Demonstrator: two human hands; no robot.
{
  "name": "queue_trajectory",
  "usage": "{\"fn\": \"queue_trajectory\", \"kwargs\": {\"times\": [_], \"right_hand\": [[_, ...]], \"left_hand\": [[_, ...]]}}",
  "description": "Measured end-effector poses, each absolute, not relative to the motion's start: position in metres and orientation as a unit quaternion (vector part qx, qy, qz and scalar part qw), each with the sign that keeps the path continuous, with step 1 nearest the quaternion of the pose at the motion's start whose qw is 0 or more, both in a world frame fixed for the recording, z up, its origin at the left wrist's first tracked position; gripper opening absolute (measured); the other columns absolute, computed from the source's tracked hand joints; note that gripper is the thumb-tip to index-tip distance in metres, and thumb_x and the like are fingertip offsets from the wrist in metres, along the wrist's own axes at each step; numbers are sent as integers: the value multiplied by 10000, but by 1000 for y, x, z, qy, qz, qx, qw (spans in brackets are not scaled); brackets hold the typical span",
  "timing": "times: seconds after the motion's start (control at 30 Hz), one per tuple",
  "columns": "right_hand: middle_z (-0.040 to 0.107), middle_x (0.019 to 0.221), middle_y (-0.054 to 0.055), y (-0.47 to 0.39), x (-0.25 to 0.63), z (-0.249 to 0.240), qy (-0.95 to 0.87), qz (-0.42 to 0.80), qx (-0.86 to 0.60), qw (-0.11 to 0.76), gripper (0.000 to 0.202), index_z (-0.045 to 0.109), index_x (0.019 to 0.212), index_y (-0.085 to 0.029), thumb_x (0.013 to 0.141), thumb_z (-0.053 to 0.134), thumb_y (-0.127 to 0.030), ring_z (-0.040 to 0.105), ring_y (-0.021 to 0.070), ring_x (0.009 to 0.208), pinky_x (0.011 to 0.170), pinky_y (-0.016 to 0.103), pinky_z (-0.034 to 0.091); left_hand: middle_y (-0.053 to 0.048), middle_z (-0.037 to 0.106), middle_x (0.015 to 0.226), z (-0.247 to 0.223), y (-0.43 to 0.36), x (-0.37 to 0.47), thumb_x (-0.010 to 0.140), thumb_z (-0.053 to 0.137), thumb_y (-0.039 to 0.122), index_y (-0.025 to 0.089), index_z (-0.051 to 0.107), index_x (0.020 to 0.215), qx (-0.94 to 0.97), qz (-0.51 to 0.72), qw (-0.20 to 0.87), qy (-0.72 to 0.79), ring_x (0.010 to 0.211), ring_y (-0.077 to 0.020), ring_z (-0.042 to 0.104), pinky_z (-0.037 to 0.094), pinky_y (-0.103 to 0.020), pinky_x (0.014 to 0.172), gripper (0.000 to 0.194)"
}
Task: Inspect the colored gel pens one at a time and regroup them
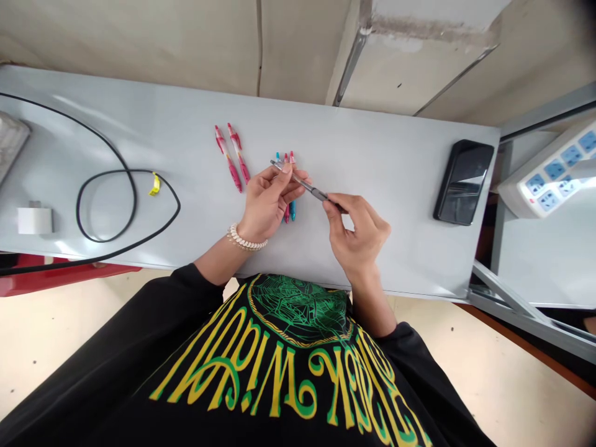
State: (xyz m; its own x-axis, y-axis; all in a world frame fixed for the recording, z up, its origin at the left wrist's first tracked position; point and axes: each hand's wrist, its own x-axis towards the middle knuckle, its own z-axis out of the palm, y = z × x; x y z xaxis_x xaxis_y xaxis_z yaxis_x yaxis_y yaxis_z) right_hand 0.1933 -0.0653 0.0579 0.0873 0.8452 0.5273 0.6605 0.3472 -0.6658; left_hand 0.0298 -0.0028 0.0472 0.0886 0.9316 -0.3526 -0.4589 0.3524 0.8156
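Note:
A grey pen [317, 193] is held slantwise between my two hands above the table. My left hand [269, 202] pinches its upper left part between thumb and fingers. The fingers of my right hand [357, 231] are closed on its lower right end. Beneath the pen and my left hand lie several pens with pink and teal parts, among them a teal one [292, 210]; my fingers hide their middles. Left of my left hand, two pink pens [228, 158] [239, 151] lie side by side on the table.
The grey table [395, 161] runs along a wall. A black phone [464, 182] lies at its right end, near a white power strip [552, 177]. On the left are a looped black cable [135, 192] with a yellow tag [155, 184] and a white charger [35, 220].

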Motion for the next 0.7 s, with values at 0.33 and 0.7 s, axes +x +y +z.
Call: {"fn": "queue_trajectory", "kwargs": {"times": [0.33,0.7], "right_hand": [[801,1113,79,-68,194,56,-659,148,-569,469,241,719,1278,-256,1078,620,-347,783,191,896,766,329,672],[628,622,-41,-71,191,46,-592,390,-573,412,433,751,1030,-188,1101,526,-551,564,92,515,535,234,447]], "left_hand": [[-46,812,984,50,-4,31,977,804,375,208,736,960,248,506,691,453,1069,-214,814,649,-273,897,180],[2,706,880,57,-3,26,991,762,456,265,690,966,308,505,694,411,805,-154,741,634,-306,809,205]]}}
